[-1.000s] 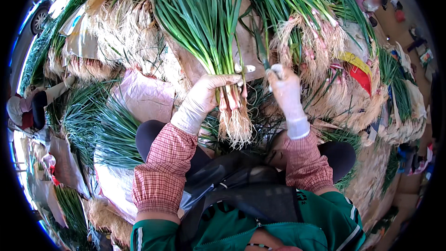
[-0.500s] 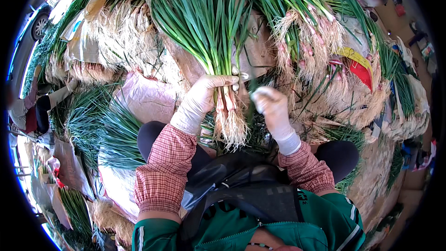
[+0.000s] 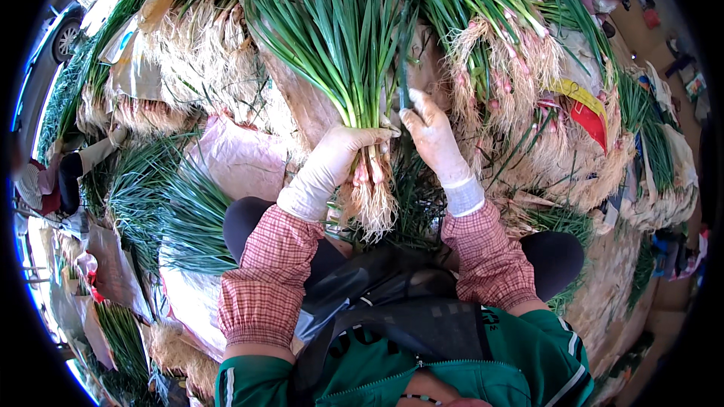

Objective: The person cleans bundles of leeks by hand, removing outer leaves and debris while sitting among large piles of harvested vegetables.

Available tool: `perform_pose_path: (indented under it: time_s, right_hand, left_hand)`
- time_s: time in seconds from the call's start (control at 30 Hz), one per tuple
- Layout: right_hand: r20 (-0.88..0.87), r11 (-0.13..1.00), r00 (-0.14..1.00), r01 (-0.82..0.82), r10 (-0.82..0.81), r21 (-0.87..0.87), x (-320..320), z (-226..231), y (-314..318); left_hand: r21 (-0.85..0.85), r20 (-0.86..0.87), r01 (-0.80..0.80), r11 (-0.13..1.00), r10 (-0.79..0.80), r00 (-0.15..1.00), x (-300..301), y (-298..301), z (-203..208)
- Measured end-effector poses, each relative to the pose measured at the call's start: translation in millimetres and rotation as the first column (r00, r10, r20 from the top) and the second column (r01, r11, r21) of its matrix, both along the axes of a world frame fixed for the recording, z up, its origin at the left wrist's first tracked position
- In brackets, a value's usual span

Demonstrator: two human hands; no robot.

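Observation:
My left hand [image 3: 343, 154], in a whitish glove, is closed round a bunch of green onions [image 3: 351, 68] in front of me. The long green leaves fan out away from me, while the pale, pinkish bulbs and stringy roots [image 3: 369, 203] hang below my fist. Just right of the bunch, my gloved right hand [image 3: 436, 136] has its thumb and fingers pinched at a narrow green leaf [image 3: 403, 79] that runs up along the bunch's edge.
More green onions [image 3: 505, 60] lie at the far right, roots toward me, beside a yellow and red wrapper [image 3: 584, 113]. Another rooted pile [image 3: 207, 49] lies far left. Loose leaves [image 3: 192, 215] spread by my left knee. A person [image 3: 45, 181] sits at the left edge.
My right hand has moved slightly away from me and come out of its blur, its fingers now by the leaf. The left hand keeps its hold on the bunch.

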State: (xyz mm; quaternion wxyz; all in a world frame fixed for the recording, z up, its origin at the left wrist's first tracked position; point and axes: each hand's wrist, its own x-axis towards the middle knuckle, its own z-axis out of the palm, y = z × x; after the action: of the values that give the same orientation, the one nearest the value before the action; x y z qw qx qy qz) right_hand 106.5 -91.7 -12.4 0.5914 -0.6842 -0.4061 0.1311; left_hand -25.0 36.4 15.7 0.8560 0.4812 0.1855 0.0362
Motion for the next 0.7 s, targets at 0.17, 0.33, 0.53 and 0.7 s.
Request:
perform_pose_path:
  time_s: [0.17,0.33,0.53,0.7]
  right_hand:
    - [0.590,0.979,0.804,0.173,-0.074,-0.112,-3,8,1]
    - [0.219,0.840,0.970,0.031,0.105,-0.542,8,-4,-21]
    - [0.504,0.703,0.845,0.467,-0.177,-0.536,32,64,-45]
    - [0.792,0.700,0.582,0.643,-0.183,-0.311,31,38,-39]
  left_hand:
    - [-0.050,-0.130,0.047,0.998,-0.053,0.990,-8,0,23]
    - [-0.132,-0.104,-0.037,0.990,0.024,0.994,-9,-3,25]
    - [-0.095,-0.072,0.081,0.992,-0.088,0.994,-10,4,27]
    - [-0.095,-0.081,-0.027,0.995,0.020,0.997,3,-5,19]
